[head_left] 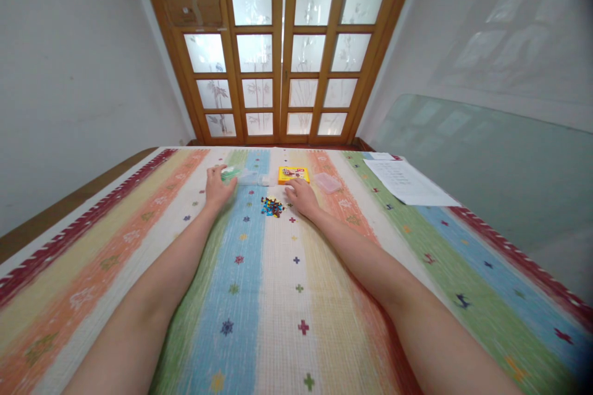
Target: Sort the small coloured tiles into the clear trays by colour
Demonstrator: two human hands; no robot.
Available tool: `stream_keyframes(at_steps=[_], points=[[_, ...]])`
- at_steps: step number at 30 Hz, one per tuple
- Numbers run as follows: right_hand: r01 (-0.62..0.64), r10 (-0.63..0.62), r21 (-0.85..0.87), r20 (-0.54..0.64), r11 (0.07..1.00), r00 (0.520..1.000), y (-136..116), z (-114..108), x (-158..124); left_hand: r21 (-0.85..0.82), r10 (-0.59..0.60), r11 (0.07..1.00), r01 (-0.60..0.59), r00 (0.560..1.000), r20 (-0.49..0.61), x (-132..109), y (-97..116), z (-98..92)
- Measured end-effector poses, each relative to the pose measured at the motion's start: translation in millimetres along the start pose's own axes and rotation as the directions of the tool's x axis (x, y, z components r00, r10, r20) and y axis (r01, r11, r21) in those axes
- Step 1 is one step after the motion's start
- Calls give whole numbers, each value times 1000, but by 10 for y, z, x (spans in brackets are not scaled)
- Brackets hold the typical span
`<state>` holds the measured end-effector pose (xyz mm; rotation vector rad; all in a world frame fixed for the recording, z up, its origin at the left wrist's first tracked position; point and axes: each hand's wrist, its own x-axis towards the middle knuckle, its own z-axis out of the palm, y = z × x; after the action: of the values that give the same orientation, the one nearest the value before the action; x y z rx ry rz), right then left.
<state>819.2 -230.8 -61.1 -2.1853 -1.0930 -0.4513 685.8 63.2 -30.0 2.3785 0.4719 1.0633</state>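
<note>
My left hand (219, 187) curls its thumb and fingers around the end of a green-tinted clear plastic container (230, 174) near the far edge of the table. Beside it, towards the middle, lies more clear plastic (254, 178), its outline hard to make out. A small pile of blue, yellow and dark brown pieces (272, 207) lies on the cloth between my hands. My right hand (302, 196) rests just right of that pile, fingers loosely bent and apart, with nothing visible in them. Right behind its fingertips is a yellow box (293, 174) with a printed picture.
A shallow translucent pinkish lid or tray (327, 182) lies right of the yellow box. White printed sheets (407, 182) lie farther right. A striped tablecloth (282, 308) covers the table. Beyond stand wooden doors with glass panes (280, 49); a pale glass panel (482, 179) leans at right.
</note>
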Motion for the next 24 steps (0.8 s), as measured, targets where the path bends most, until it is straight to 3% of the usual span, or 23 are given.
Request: stream_keyframes(at_steps=[2, 4, 7, 10, 18, 22, 24], points=[[79, -77, 28, -59, 997, 995, -56, -15, -3, -104, 133, 986, -126, 989, 64, -94, 211, 101], [147, -142, 40, -107, 988, 984, -129, -39, -12, -208, 204, 962, -176, 971, 124, -196, 398, 228], [225, -218, 41, -123, 974, 968, -226, -79, -30, -345, 176, 934, -91, 959, 221, -334, 593, 416], [279, -276, 24, -76, 960, 958, -261, -104, -44, -378, 143, 925, -33, 953, 266, -433, 690, 521], [313, -310, -148, 45, 938, 950, -261, -79, -45, -334, 142, 942, -45, 951, 274, -529, 794, 479], [283, -283, -247, 39, 927, 958, -320, -50, -38, -382, 123, 924, -10, 954, 272, -520, 817, 485], [212, -219, -276, 5, 938, 976, -314, -58, -24, -411, 142, 911, -13, 947, 286, -538, 837, 486]])
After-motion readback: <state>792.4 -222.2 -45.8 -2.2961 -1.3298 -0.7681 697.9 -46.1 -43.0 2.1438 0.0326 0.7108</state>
